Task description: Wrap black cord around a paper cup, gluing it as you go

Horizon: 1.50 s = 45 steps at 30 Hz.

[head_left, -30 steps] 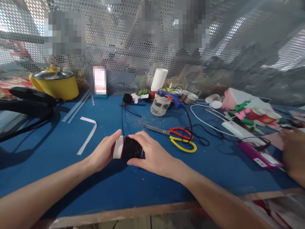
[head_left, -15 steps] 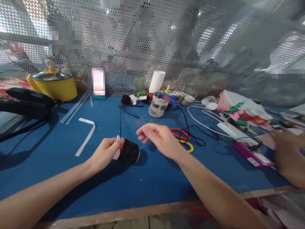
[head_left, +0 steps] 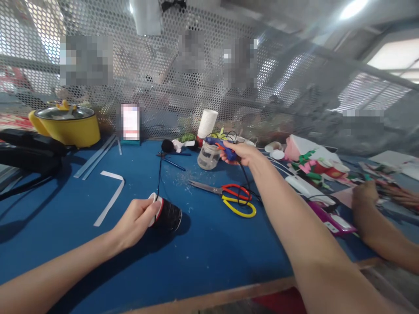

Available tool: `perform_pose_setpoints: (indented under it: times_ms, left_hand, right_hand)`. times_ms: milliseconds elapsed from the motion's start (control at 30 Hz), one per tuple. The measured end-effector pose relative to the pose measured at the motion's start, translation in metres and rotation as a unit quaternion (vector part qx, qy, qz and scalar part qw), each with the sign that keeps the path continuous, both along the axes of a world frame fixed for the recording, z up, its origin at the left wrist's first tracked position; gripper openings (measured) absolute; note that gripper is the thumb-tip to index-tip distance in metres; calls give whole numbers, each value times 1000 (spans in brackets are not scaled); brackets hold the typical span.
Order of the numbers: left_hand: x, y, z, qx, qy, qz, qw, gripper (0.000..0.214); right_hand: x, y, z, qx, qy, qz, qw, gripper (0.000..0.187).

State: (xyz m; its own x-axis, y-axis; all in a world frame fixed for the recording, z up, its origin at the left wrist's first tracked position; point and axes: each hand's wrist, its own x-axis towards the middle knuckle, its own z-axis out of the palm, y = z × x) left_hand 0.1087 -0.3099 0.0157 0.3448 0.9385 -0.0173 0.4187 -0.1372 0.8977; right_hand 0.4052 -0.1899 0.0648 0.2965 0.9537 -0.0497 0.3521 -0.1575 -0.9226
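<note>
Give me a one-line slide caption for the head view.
Left hand holding a black-wrapped cup, right hand gripping a blue glue gun by a clear jar.

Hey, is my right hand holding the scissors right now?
No, your right hand is on the blue glue gun, while the scissors lie untouched on the table.

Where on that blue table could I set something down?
The widest gap is at the front of the table, between the black-wrapped cup, the scissors, the right forearm and the front edge; only specks show there. A smaller one lies between the white strip and the black cord. Crowded: the back, around the clear jar and glue gun.
</note>
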Motion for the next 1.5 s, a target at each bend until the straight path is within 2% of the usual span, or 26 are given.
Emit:
perform_pose_setpoints:
  times_ms: [100, 200, 267, 367, 433, 567, 700, 833, 1000, 1200, 1333, 1500]
  left_hand:
    - [-1, 1, -1, 10, 12, -5, 1000, 38]
    - [-2, 1, -2, 13, 17, -11, 1000, 39]
    - [-2, 1, -3, 15, 20, -11, 1000, 39]
    - [-1, 2, -2, 30, 24, -1, 999, 39]
    - [-1, 3, -1, 37, 29, 7, 999, 39]
    - [-1, 4, 0, 38, 33, 13, 999, 37]
    - [-1, 6, -2, 25, 15, 15, 999, 38]
    - [-1, 8, -3, 0, -19, 25, 1000, 38]
    - [2, 9, 1, -49, -36, 52, 997, 36]
    - [4, 9, 2, -52, -46, 61, 996, 35]
    - [4, 8, 2, -55, -50, 61, 995, 34]
    - [4, 8, 3, -64, -50, 57, 995, 33]
  right_hand:
    - [-6, 1, -4, 24, 43, -3, 999, 22]
    - [-14, -3, -3, 88, 72, -10, 993, 25]
    - [-20, -13, 1, 128, 84, 0, 988, 24]
    - [-34, -43, 7, 154, 93, 41, 983, 18]
    - [-46, -70, 9, 146, 90, 79, 982, 17]
    - [-70, -118, 0, 67, 64, 229, 969, 22]
    - [-84, -142, -12, 11, 0, 279, 960, 22]
    - [-92, -153, -17, -8, -71, 280, 957, 23]
    - [-99, -159, -22, 70, -154, 284, 944, 16]
    - [-101, -161, -27, 140, -223, 278, 924, 12]
    - [-100, -163, -28, 163, -254, 289, 908, 13]
    - [-101, -164, -29, 187, -265, 281, 903, 10]
